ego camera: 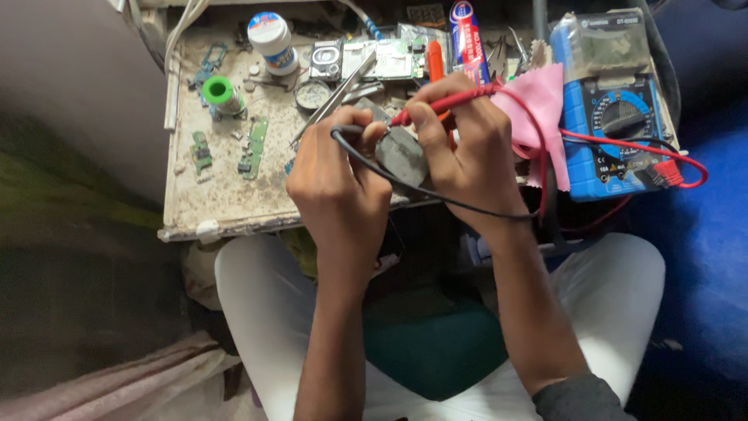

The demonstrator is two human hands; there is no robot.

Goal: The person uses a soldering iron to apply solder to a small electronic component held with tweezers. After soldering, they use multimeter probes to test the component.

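Seen from the head camera, a person sits at a small, stained white worktop with both hands raised over its front edge. The left hand is closed around a black test probe, of which only the thin black lead shows, looping from the fist across to the right wrist. The right hand pinches a red test probe between thumb and fingers, and its red lead runs to the blue digital multimeter with a round dial standing at the right of the worktop. Between the two hands, held against the fingers of both, sits a flat, rounded grey metal part; both probe tips meet it, though the exact contact points are hidden. A pink cloth lies just beside the right hand, partly over the meter. Farther back lie a green reel, a white plastic jar with a blue label, metal tweezers and small green circuit boards.
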